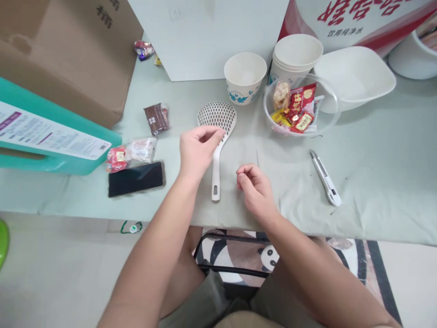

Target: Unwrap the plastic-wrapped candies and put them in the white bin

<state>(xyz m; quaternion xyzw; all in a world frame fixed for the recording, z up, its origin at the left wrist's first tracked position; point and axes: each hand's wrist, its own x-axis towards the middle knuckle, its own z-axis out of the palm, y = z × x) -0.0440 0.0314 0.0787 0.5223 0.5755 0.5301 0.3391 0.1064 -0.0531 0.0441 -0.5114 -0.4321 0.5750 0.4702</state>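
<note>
White skimmer [216, 161] under pinched left hand [200, 148]; right hand [255, 189] loosely curled.

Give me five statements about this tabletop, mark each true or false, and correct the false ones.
1. The perforated ladle lies between the phone and the utility knife. True.
2. The right hand holds the utility knife. False: the knife lies apart, to the right of that hand.
3. The left hand is closer to the phone than the right hand is. True.
4. The clear bowl is empty. False: it holds wrapped snacks.
5. The single paper cup stands right of the stacked cups. False: it stands left of them.
</note>
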